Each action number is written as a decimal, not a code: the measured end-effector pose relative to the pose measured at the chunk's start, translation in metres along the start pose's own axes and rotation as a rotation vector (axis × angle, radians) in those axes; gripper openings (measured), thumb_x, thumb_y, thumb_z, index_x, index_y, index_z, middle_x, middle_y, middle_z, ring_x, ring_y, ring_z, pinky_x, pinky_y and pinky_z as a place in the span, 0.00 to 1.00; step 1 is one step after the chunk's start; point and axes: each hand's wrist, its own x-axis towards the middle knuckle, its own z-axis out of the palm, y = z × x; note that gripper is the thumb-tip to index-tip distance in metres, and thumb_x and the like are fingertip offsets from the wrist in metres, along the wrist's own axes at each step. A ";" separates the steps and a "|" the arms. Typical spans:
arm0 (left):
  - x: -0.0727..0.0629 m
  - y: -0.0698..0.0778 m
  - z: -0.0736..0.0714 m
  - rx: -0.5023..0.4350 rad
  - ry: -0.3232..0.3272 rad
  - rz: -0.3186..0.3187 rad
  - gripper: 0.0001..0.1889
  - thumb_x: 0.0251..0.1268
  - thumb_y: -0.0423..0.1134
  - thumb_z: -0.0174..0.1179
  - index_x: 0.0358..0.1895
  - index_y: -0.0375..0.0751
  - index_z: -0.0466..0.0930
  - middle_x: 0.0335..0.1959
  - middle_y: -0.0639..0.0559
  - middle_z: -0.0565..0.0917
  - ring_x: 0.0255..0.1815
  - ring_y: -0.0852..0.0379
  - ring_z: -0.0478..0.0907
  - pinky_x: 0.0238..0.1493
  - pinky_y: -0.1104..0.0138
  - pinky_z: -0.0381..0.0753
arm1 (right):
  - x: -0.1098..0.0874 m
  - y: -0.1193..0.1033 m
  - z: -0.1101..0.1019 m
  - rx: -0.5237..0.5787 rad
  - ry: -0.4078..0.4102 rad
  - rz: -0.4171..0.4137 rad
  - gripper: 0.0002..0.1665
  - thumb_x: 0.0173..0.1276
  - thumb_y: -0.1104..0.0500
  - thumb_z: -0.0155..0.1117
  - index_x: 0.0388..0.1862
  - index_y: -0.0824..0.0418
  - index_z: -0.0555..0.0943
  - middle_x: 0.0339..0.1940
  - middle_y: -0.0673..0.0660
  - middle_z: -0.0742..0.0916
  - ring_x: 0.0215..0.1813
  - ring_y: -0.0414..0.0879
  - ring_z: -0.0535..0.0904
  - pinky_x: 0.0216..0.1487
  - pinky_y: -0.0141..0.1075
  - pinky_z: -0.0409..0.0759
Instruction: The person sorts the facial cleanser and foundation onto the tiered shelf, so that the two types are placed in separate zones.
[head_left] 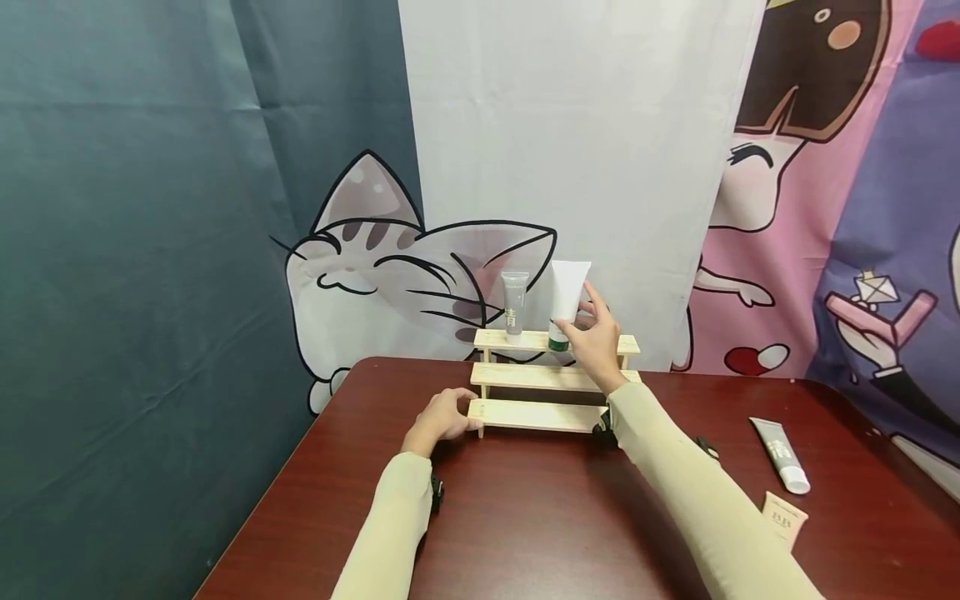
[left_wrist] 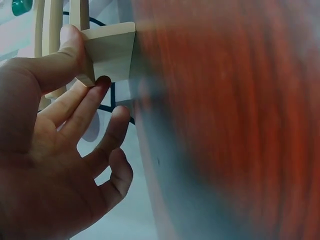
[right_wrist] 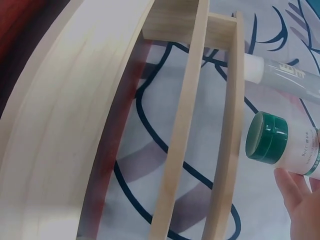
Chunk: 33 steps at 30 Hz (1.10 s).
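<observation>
My right hand [head_left: 597, 337] holds a white squeeze tube [head_left: 568, 292] upright with its green cap [right_wrist: 267, 138] down. In the right wrist view a small gap separates that cap from the top tier of the wooden three-tier stand [head_left: 551, 414]. On the top tier, to the left, a grey translucent tube [head_left: 514, 304] stands on its white cap. My left hand [head_left: 444, 415] pinches the left end of the lowest tier [left_wrist: 110, 50], thumb on one face and fingertips on the other; its two outer fingers are loosely bent off the wood.
On the red-brown table [head_left: 525, 517], a grey tube with a white cap [head_left: 782, 454] lies at the right. Closer in is a pale pink BB tube [head_left: 783, 518], partly behind the right sleeve. A small dark object [head_left: 707, 448] shows beside that sleeve. A printed curtain [head_left: 585, 150] hangs behind.
</observation>
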 end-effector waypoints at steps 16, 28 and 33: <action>-0.001 -0.002 0.000 -0.021 0.012 0.031 0.26 0.54 0.47 0.75 0.59 0.54 0.81 0.62 0.43 0.78 0.63 0.42 0.74 0.53 0.41 0.73 | 0.009 0.000 0.020 -0.064 -0.007 0.007 0.49 0.59 0.67 0.75 0.77 0.51 0.64 0.57 0.67 0.82 0.51 0.62 0.84 0.49 0.52 0.82; 0.000 -0.002 0.002 -0.041 0.009 0.028 0.26 0.53 0.46 0.76 0.58 0.54 0.82 0.59 0.45 0.80 0.60 0.43 0.75 0.52 0.41 0.72 | 0.011 0.007 0.022 -0.068 -0.018 0.026 0.49 0.60 0.66 0.75 0.78 0.49 0.63 0.58 0.67 0.81 0.52 0.63 0.83 0.50 0.54 0.81; 0.000 -0.002 0.001 -0.040 0.008 0.024 0.26 0.53 0.46 0.76 0.58 0.53 0.81 0.59 0.45 0.80 0.60 0.43 0.75 0.52 0.42 0.73 | 0.010 0.007 0.024 -0.045 -0.054 0.035 0.50 0.61 0.66 0.74 0.78 0.50 0.62 0.58 0.68 0.80 0.52 0.63 0.83 0.49 0.54 0.81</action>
